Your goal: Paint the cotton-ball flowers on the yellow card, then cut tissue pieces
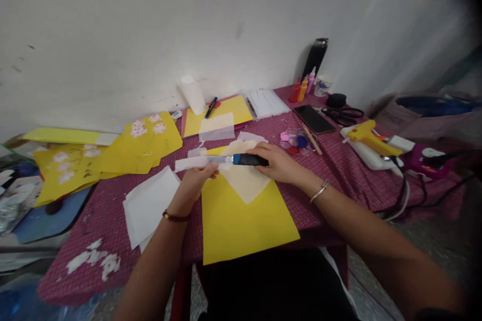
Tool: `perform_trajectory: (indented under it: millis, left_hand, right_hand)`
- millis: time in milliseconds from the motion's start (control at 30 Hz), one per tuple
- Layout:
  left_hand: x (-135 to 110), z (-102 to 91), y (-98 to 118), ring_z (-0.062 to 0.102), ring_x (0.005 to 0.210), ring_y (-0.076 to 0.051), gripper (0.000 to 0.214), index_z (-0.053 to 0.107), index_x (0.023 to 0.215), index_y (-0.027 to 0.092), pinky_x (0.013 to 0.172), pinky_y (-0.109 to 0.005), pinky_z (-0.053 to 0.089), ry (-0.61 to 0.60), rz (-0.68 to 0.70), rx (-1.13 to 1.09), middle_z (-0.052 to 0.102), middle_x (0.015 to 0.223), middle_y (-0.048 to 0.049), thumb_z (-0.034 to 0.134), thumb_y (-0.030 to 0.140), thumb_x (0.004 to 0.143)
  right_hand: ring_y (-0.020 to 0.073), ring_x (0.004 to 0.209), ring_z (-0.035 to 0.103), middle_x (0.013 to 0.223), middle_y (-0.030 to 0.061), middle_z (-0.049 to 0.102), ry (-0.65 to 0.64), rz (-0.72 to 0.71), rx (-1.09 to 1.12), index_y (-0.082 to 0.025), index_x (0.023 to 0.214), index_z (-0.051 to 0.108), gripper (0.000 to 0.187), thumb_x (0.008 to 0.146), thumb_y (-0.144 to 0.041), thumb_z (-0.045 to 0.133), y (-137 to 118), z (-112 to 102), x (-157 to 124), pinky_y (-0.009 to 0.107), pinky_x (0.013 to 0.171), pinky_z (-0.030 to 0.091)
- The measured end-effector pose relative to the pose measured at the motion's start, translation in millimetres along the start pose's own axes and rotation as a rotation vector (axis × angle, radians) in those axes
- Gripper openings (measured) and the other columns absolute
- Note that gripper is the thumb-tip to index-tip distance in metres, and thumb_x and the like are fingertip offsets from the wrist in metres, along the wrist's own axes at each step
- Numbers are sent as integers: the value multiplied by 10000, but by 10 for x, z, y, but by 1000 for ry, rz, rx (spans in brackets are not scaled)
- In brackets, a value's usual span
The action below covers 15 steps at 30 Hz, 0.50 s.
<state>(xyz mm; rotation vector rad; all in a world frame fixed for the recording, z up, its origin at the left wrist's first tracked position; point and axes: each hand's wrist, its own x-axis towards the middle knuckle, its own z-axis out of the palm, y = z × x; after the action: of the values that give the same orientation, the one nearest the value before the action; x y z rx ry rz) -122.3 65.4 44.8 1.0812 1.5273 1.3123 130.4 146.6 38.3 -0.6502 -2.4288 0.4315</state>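
Observation:
My right hand (pixel 276 162) is wrapped round the black and blue handle of a knife (pixel 250 159), held level with its blade pointing left. My left hand (pixel 198 180) pinches a folded strip of white paper (pixel 188 162) beside the blade, fingertips close to the metal. The blade lies along the strip; how far it sits inside the fold I cannot make out. Under both hands, a pale tissue sheet (pixel 246 185) rests with one corner toward me on a yellow sheet of paper (pixel 244 230), which overhangs the table's front edge.
White paper sheets (pixel 150 205) and torn scraps (pixel 94 258) lie at left. Decorated yellow sheets (pixel 150 135) are behind them. At right are a phone (pixel 314 118), scissors (pixel 344 115), a yellow glue gun (pixel 371 139) with cables and a black flask (pixel 315 60).

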Motion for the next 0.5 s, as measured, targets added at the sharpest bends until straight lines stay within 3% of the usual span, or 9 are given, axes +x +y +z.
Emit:
perform_trajectory:
  millis: [133, 300, 500]
  left_hand:
    - [41, -32, 5, 627, 564, -129, 448, 653, 889, 144, 508, -237, 478, 31, -83, -360, 696, 726, -32, 760, 497, 635]
    - [30, -40, 30, 613, 555, -90, 319, 625, 773, 137, 456, -170, 427, 117, -107, -418, 660, 660, 7, 828, 287, 577]
    - [58, 1, 9, 628, 724, -76, 224, 650, 785, 173, 666, -166, 538, 214, -140, -532, 692, 820, 25, 728, 57, 610]
  right_hand:
    - [248, 1067, 582, 1132, 112, 612, 5, 37, -30, -190, 1232, 605, 448, 794, -98, 580, 9, -13, -3, 412, 933, 475]
    - [245, 1043, 588, 1107, 113, 618, 1, 54, -44, -188, 1226, 614, 426, 810, -104, 571, -9, -32, -4, 401, 911, 485]
    - [244, 1024, 589, 1108, 110, 611, 1, 56, -50, -203, 1237, 610, 452, 798, -103, 581, -16, -30, -4, 408, 906, 481]
